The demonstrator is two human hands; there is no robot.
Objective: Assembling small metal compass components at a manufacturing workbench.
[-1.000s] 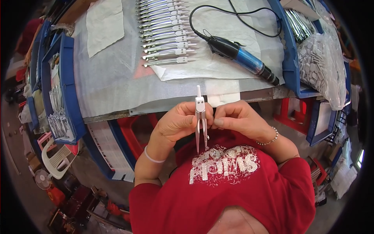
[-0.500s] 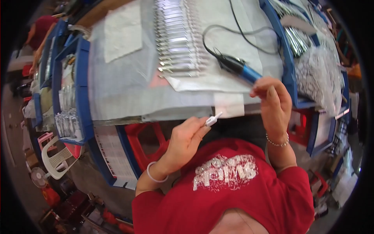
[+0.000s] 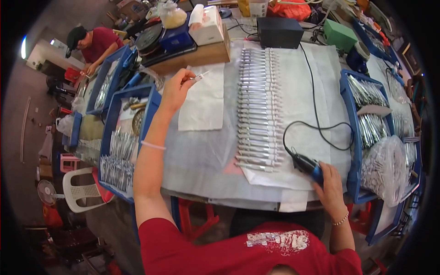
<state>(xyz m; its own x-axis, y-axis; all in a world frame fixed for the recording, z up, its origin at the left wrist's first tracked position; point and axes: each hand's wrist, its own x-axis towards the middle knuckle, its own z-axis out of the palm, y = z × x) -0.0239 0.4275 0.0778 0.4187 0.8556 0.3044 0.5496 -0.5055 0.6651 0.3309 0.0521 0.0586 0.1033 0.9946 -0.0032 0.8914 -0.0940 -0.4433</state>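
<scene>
My left hand (image 3: 176,90) reaches out to the far left and pinches a small white piece with a thin pointed tip (image 3: 200,77). It is held above a white cloth (image 3: 201,112). At the near right, my right hand (image 3: 332,189) is closed around the blue end of a corded black-and-blue hand tool (image 3: 304,163), shaped like an electric screwdriver. The tool's working tip is hidden by the hand. Between my hands, a long row of slender silver rods (image 3: 259,114) lies side by side on white sheeting.
Blue trays (image 3: 149,103) with silver parts stand at left; another blue tray (image 3: 350,156) at right holds parts and a clear plastic bag (image 3: 385,172). A black box (image 3: 279,33) and a tissue box (image 3: 207,25) sit at the back. The black cord (image 3: 315,101) loops across the sheeting. Another person (image 3: 98,43) works at far left.
My left hand has moved from near my chest out to the far left, carrying the white piece. My right hand has come closer around the blue end of the tool. The view has tilted up.
</scene>
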